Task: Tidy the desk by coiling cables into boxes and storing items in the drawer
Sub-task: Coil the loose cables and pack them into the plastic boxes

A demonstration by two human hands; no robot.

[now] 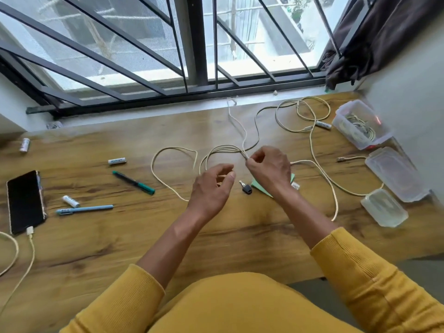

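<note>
Battery point(117, 161) lettering is blurred — unreadable. Coiled cable point(217, 152) is pinched by the right hand point(266, 168); left hand point(212, 186) is held loosely curled — empty — above the bench point(96, 248).

Mustard-yellow ribbed sleeves point(360, 272) (cuffs pushed up)

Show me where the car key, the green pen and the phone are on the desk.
car key point(246, 189), head view, on its black head.
green pen point(133, 182), head view, middle of its dark barrel.
phone point(25, 201), head view, centre of its dark screen.
</note>
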